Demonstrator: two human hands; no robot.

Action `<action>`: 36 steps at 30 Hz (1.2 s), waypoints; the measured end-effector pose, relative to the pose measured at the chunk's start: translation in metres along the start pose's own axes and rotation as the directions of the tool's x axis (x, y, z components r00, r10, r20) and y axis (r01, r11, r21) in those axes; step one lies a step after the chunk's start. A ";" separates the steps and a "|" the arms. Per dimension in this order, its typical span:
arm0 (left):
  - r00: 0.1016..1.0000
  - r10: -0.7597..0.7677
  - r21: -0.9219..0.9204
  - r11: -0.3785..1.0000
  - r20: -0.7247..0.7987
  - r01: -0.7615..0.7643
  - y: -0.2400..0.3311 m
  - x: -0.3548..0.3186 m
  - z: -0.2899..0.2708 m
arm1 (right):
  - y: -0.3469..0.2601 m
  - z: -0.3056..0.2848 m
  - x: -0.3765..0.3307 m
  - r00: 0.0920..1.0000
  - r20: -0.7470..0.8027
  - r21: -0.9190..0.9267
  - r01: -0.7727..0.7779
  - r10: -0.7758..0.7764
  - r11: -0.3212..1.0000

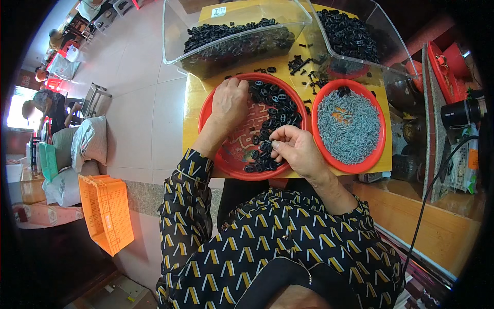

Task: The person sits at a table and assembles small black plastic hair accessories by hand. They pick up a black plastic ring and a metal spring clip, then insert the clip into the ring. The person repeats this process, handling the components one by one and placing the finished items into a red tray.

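Note:
A round red tray (208,110) lies in front of me on a yellow table, with small black oval plastic parts (280,116) heaped along its right side. My left hand (230,102) is over the tray's upper left, its fingers curled down and pressed together; whatever they hold is hidden. At the right part of the tray my right hand (299,152) pinches thumb and forefinger together beside the black parts, on something too small to make out. A second red tray (382,135), to the right, holds many small grey metal screws (347,129).
Two clear plastic bins, a left one (172,31) and a right one (401,51), hold black parts at the table's far side. Loose black pieces (298,64) lie between them. An orange crate (105,211) stands on the floor at left, near white sacks (90,141). Several people are farther off.

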State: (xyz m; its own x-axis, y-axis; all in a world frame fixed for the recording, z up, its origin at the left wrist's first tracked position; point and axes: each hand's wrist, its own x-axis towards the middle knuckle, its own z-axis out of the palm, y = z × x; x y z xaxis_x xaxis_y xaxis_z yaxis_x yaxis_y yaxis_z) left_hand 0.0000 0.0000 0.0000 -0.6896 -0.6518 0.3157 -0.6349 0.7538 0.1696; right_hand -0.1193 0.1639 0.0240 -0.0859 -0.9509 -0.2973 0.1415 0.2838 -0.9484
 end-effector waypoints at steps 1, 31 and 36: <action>0.999 0.019 -0.030 0.999 -0.032 -0.020 -0.001 -0.001 0.000 | 0.001 0.000 0.000 1.000 -0.002 -0.001 0.014 -0.014 1.000; 0.765 -0.449 -0.854 -0.460 0.461 0.244 0.060 -0.102 -0.035 | 0.005 0.041 0.000 0.962 -0.073 0.251 0.273 -0.263 0.928; 0.822 -0.470 -0.934 -0.299 0.322 0.195 0.056 -0.101 -0.037 | -0.001 0.029 0.002 0.988 -0.018 0.217 0.155 -0.155 0.964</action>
State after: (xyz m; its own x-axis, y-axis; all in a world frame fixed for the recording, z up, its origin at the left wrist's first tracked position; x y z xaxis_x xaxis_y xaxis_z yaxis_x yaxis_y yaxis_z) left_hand 0.0468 0.1114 0.0118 -0.3801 -0.9170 -0.1209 0.3813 -0.2745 0.8828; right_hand -0.0911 0.1581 0.0270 -0.1250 -0.9810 -0.1486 0.3371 0.0989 -0.9363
